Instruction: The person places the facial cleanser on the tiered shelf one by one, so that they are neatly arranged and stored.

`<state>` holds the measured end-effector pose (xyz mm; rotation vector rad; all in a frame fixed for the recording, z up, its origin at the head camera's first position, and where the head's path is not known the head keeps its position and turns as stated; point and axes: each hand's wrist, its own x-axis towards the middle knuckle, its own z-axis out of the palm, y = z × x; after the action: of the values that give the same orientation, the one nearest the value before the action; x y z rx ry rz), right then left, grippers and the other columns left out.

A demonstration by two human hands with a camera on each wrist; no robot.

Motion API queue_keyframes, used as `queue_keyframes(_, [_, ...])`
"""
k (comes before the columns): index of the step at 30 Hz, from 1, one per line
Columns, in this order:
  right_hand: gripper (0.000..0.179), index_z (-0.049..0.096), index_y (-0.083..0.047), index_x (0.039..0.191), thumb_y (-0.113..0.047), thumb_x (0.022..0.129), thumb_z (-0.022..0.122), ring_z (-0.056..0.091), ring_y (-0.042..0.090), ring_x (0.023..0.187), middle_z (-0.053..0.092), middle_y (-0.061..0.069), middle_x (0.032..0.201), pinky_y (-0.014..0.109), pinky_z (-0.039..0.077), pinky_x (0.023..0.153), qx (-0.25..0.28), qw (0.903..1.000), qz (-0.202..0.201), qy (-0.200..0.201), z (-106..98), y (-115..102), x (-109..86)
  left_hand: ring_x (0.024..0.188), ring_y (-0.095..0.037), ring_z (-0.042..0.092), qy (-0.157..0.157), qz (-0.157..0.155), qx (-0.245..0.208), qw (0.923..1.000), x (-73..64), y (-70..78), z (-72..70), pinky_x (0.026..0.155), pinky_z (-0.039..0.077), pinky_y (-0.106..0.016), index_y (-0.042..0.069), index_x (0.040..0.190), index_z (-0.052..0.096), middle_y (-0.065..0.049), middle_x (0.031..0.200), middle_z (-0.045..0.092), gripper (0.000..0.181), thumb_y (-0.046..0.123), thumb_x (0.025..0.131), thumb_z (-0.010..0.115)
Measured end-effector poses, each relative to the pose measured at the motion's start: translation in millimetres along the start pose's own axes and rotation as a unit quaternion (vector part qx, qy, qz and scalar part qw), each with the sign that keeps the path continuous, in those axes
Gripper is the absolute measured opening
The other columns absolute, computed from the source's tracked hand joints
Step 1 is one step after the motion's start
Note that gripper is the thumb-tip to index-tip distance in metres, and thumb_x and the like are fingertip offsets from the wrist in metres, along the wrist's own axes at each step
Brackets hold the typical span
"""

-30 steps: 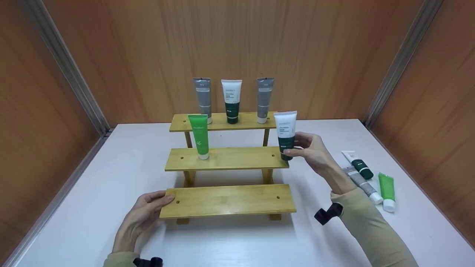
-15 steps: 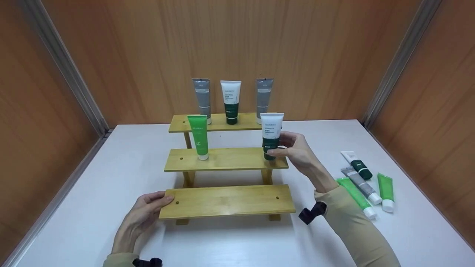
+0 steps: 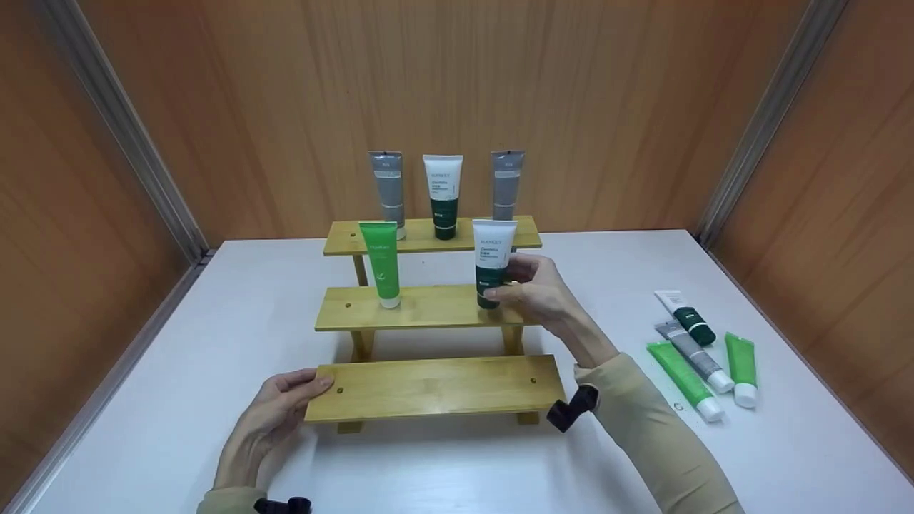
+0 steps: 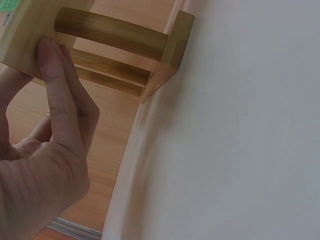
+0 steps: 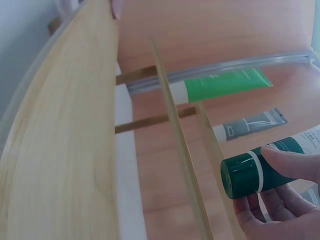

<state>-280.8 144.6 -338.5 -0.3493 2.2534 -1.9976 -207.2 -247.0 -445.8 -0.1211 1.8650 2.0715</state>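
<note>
My right hand (image 3: pixel 539 293) pinches a white and dark green squeeze tube (image 3: pixel 493 250) near its cap, holding it upright over the middle step of a three-step wooden display stand (image 3: pixel 435 389). In the right wrist view the tube's green cap (image 5: pixel 241 177) shows its end, apart from the step's edge. My left hand (image 3: pixel 280 403) grips the left end of the lowest step, thumb on top and fingers underneath, as the left wrist view shows. A bright green tube (image 3: pixel 383 260) stands on its cap at the left of the middle step.
On the top step stand two grey tubes (image 3: pixel 388 189) with a white and green tube (image 3: pixel 443 193) between them. Several tubes, among them a green one (image 3: pixel 685 378), lie on the white table (image 3: pixel 178 343) at the right. Wooden walls (image 3: pixel 457 93) enclose the back and sides.
My right hand has moved left with the white and green tube, from the middle step's right end toward its centre. The left hand keeps its grip on the lowest step.
</note>
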Motion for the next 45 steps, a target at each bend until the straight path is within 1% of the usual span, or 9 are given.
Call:
queue_keyframes(4, [0.058, 0.061, -0.001, 0.133, 0.004, 0.077, 0.077, 0.058, 0.027, 0.123, 0.062, 0.018, 0.136, 0.046, 0.042, 0.119, 0.018, 0.9998, 0.009, -0.006, 10, 1, 5.3, 0.098, -0.009, 0.073, -0.008, 0.004, -0.001, 1.0000, -0.3, -0.6, -0.5, 0.089, 0.061, -0.019, -0.011, 0.142, 0.044, 0.002, 0.105, 0.075, 0.058, 0.015, 0.096, 0.069])
queue_keyframes(8, [0.058, 0.061, 0.000, 0.133, 0.008, 0.078, 0.076, 0.056, 0.028, 0.125, 0.061, 0.017, 0.139, 0.047, 0.041, 0.121, 0.039, 0.9989, 0.024, -0.007, 19, 2, 9.8, 0.099, -0.009, 0.073, -0.003, 0.003, 0.002, 1.0000, 0.1, -0.3, -0.3, 0.090, 0.060, -0.019, -0.010, 0.141, 0.046, 0.002, 0.106, 0.074, 0.057, 0.016, 0.096, 0.069])
queue_keyframes(11, [0.058, 0.062, 0.001, 0.132, 0.011, 0.077, 0.076, 0.056, 0.026, 0.125, 0.061, 0.017, 0.138, 0.045, 0.042, 0.120, 0.057, 0.9979, 0.033, -0.004, 24, 3, 13.0, 0.099, -0.009, 0.073, -0.001, 0.002, 0.005, 1.0000, 0.5, 0.2, -0.6, 0.090, 0.060, -0.019, -0.009, 0.139, 0.049, 0.002, 0.105, 0.075, 0.055, 0.017, 0.095, 0.070])
queue_keyframes(19, [0.056, 0.062, 0.004, 0.130, 0.015, 0.077, 0.075, 0.060, 0.023, 0.119, 0.064, 0.018, 0.135, 0.041, 0.047, 0.115, 0.080, 0.9964, 0.026, -0.006, 36, 6, 19.5, 0.097, -0.010, 0.074, -0.002, 0.004, 0.006, 1.0000, 0.1, 0.0, -0.6, 0.089, 0.061, -0.020, -0.007, 0.136, 0.052, 0.002, 0.104, 0.075, 0.051, 0.017, 0.095, 0.070])
queue_keyframes(25, [0.058, 0.061, 0.005, 0.131, 0.017, 0.076, 0.074, 0.060, 0.025, 0.122, 0.063, 0.020, 0.136, 0.042, 0.045, 0.117, 0.075, 0.9971, 0.011, -0.007, 42, 8, 23.3, 0.098, -0.011, 0.074, -0.004, 0.011, 0.014, 0.9998, -0.1, -0.6, -0.8, 0.089, 0.061, -0.021, -0.009, 0.136, 0.050, 0.002, 0.104, 0.075, 0.052, 0.017, 0.096, 0.069])
queue_keyframes(34, [0.060, 0.061, 0.002, 0.133, 0.015, 0.077, 0.075, 0.058, 0.029, 0.129, 0.061, 0.019, 0.140, 0.044, 0.042, 0.120, 0.061, 0.9978, 0.025, -0.005, 49, 9, 28.6, 0.097, -0.010, 0.074, -0.001, 0.008, 0.009, 0.9999, 0.0, -0.9, -0.4, 0.088, 0.061, -0.021, -0.011, 0.139, 0.046, 0.002, 0.105, 0.074, 0.056, 0.016, 0.096, 0.069])
queue_keyframes(38, [0.060, 0.061, 0.001, 0.134, 0.016, 0.077, 0.075, 0.057, 0.029, 0.131, 0.061, 0.019, 0.141, 0.044, 0.041, 0.121, 0.063, 0.9976, 0.030, -0.003, 51, 10, 30.1, 0.097, -0.010, 0.073, -0.002, 0.008, 0.005, 1.0000, 0.3, -1.3, -0.6, 0.088, 0.061, -0.020, -0.010, 0.139, 0.048, 0.002, 0.104, 0.074, 0.054, 0.016, 0.096, 0.069])
queue_keyframes(42, [0.060, 0.061, 0.001, 0.134, 0.016, 0.077, 0.074, 0.056, 0.030, 0.132, 0.060, 0.019, 0.141, 0.044, 0.041, 0.122, 0.070, 0.9971, 0.031, -0.002, 52, 11, 30.9, 0.097, -0.009, 0.073, -0.009, 0.012, 0.006, 0.9999, 0.6, -1.7, -1.6, 0.088, 0.061, -0.020, -0.007, 0.136, 0.052, 0.002, 0.104, 0.074, 0.048, 0.016, 0.097, 0.068])
queue_keyframes(45, [0.058, 0.061, 0.002, 0.133, 0.017, 0.078, 0.073, 0.056, 0.030, 0.132, 0.060, 0.020, 0.141, 0.045, 0.041, 0.122, 0.073, 0.9968, 0.031, -0.002, 53, 12, 31.3, 0.096, -0.009, 0.073, -0.008, 0.011, 0.004, 0.9999, 0.8, -2.0, -1.9, 0.087, 0.061, -0.020, -0.005, 0.133, 0.055, 0.002, 0.103, 0.074, 0.044, 0.015, 0.097, 0.068])
